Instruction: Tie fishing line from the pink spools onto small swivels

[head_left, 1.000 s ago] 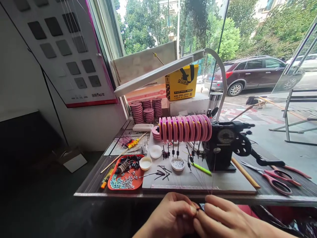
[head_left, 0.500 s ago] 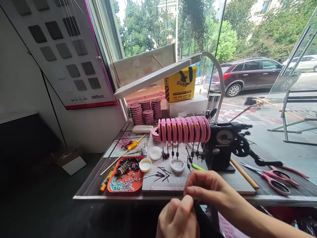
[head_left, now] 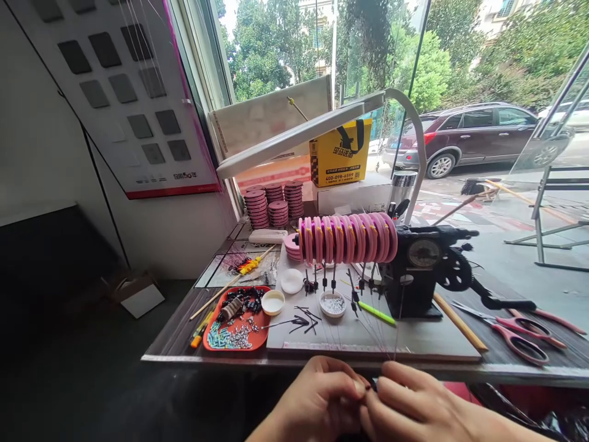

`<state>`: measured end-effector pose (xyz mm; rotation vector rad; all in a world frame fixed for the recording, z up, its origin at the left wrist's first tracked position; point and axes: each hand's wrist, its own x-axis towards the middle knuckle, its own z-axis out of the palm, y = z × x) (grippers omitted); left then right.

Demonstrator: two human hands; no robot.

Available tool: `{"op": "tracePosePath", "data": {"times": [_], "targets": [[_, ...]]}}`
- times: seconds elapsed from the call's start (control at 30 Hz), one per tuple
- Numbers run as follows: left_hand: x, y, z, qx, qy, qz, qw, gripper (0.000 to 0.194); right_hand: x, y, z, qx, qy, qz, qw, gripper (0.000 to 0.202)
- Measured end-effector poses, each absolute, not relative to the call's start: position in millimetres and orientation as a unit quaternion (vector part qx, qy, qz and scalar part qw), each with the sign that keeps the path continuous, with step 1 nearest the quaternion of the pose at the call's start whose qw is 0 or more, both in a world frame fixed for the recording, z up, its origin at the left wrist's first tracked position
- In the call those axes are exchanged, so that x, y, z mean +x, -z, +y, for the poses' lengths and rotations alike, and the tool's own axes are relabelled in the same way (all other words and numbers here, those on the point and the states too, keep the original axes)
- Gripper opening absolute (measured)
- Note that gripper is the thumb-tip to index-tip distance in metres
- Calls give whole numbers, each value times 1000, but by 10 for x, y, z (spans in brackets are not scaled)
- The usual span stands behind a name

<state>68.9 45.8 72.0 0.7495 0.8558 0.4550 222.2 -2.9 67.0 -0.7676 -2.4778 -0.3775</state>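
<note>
My left hand (head_left: 324,396) and my right hand (head_left: 416,402) meet low in front of the table edge, fingers closed in a pinch. A small dark piece shows between the fingertips, too small to name. Fine fishing line (head_left: 394,334) runs down from the machine to the fingers of my right hand. Pink foam spools (head_left: 347,239) sit side by side on the shaft of a black hand-crank winder (head_left: 416,270). Thin lines with small black pieces (head_left: 354,298) hang below the spools, over a grey board (head_left: 294,341).
A red tray (head_left: 211,344) holds black parts, metal bits and blue-green tubes. Small white dishes (head_left: 332,304) and a green pen-like stick (head_left: 377,313) lie on the board. Pink-handled scissors (head_left: 519,344) lie right, beside a wooden stick (head_left: 460,322). A white lamp (head_left: 294,138) arches above.
Both hands have moved down, now side by side below the table edge, with the left hand shifted left and the right hand lower. The view has shifted slightly.
</note>
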Motion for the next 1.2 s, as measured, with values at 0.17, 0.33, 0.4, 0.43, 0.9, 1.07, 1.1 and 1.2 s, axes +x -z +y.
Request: {"op": "tracePosePath", "data": {"times": [0.17, 0.33, 0.4, 0.43, 0.9, 1.07, 1.1, 1.2], "targets": [[634, -608, 385, 657, -350, 382, 548, 6, 2160, -722, 10, -312, -47, -866, 388, 51], [615, -443, 314, 821, -499, 272, -46, 18, 2083, -897, 170, -437, -486, -586, 479, 29], [616, -435, 335, 819, -506, 201, -181, 18, 2061, -948, 242, -405, -562, -536, 482, 34], [615, -449, 351, 821, -506, 164, -207, 19, 2059, -961, 261, -393, -577, -534, 477, 35], [648, -693, 455, 402, -201, 427, 785, 6, 2233, -733, -49, -277, 96, -929, 226, 45], [555, -644, 404, 688, -312, 372, 539, 6, 2150, -713, 31, -285, -46, -901, 323, 53], [540, -612, 385, 750, -349, 343, 445, 8, 2138, -727, 50, -320, -117, -869, 359, 49], [531, -486, 334, 828, -457, 293, 139, 16, 2102, -817, 137, -423, -386, -694, 437, 32]]}}
